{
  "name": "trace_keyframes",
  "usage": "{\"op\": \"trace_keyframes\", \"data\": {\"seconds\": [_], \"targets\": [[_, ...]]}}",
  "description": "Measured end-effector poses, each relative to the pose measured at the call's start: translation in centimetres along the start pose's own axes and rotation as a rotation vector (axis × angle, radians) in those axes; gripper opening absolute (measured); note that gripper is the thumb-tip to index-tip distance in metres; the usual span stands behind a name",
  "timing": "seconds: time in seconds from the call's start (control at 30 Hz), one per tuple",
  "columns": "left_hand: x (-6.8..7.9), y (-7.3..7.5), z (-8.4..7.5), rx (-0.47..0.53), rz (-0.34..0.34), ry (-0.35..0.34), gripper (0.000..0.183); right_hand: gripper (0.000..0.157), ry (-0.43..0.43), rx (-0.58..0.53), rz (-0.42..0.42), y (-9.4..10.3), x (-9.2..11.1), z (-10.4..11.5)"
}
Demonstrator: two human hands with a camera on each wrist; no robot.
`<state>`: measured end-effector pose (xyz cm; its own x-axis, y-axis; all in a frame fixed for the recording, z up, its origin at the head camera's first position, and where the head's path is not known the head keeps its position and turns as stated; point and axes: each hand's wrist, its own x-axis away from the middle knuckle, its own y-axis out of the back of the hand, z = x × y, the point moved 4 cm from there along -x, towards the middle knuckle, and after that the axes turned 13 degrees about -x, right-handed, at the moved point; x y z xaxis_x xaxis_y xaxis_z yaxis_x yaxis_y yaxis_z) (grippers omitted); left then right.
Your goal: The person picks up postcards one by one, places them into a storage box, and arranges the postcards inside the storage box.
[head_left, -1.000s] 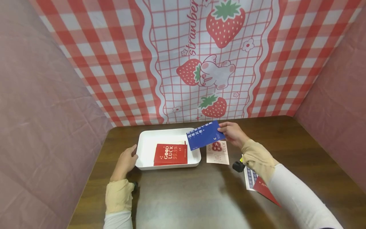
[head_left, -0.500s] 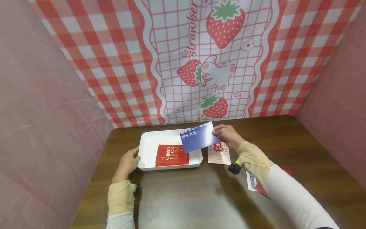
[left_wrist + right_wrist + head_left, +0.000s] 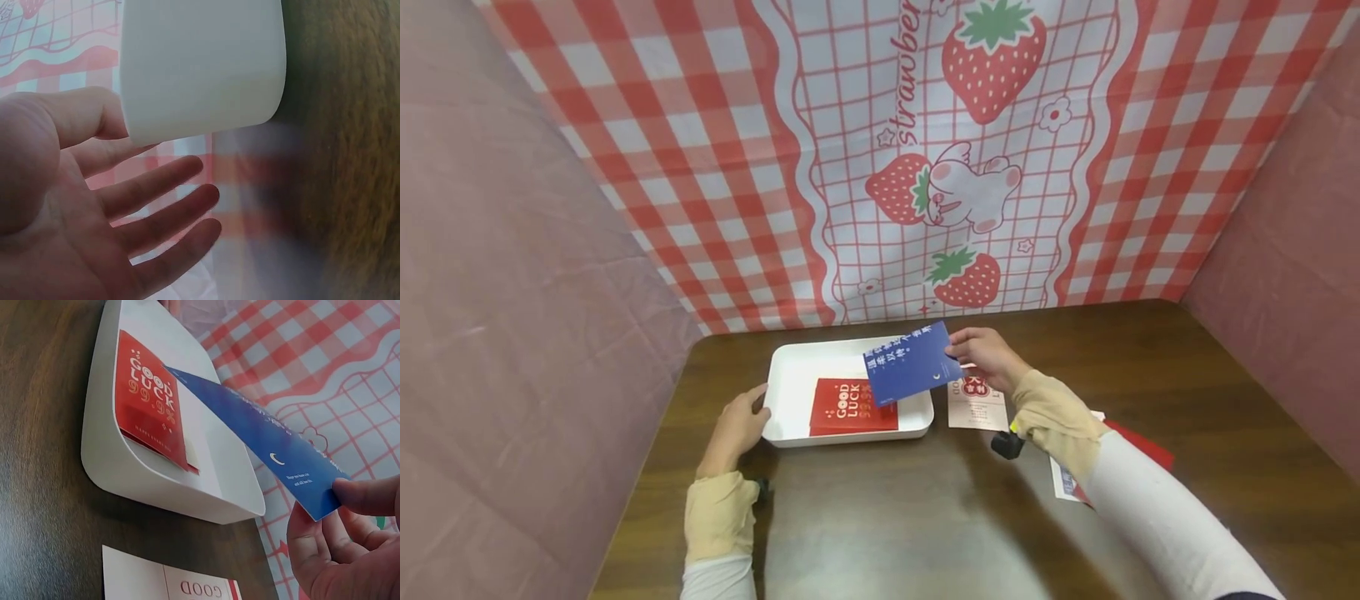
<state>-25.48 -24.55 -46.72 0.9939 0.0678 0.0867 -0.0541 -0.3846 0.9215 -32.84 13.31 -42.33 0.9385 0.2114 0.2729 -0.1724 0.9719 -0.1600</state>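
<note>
My right hand (image 3: 988, 357) pinches a blue card (image 3: 910, 365) with white lettering by its right edge, thumb on top in the right wrist view. The card hangs tilted over the right part of a white tray (image 3: 786, 354). Inside the tray lie red cards (image 3: 850, 408) printed "GOOD LUCK", stacked; the blue card overlaps their corner in the head view. At the tray's left end, my left hand (image 3: 737, 427) pinches the rim between thumb and index finger. Its other fingers (image 3: 169, 250) stretch out loosely below the tray's corner in the left wrist view.
A pale card (image 3: 977, 412) with a red emblem lies on the brown table (image 3: 1210, 375) just right of the tray. Beyond it, a red card (image 3: 1138, 442) and a white card with blue print (image 3: 1062, 482) lie partly under the right forearm. A checked strawberry cloth (image 3: 715, 150) hangs behind.
My right hand has carried the blue card leftward and slightly down, further over the tray and red cards. The left hand stays at the tray's left end.
</note>
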Motion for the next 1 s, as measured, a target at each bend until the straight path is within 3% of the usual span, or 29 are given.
{"op": "trace_keyframes", "data": {"seconds": [0.27,1.0], "targets": [[0.0,0.3,0.0,0.006,-0.027,-0.011,0.051,0.029,-0.017,-0.017,-0.017,-1.2,-0.5,-0.5],[0.0,-0.3,0.3,0.030,-0.008,0.003,0.050,0.032,-0.051,-0.049,-0.019,-4.5,-0.6,-2.9]]}}
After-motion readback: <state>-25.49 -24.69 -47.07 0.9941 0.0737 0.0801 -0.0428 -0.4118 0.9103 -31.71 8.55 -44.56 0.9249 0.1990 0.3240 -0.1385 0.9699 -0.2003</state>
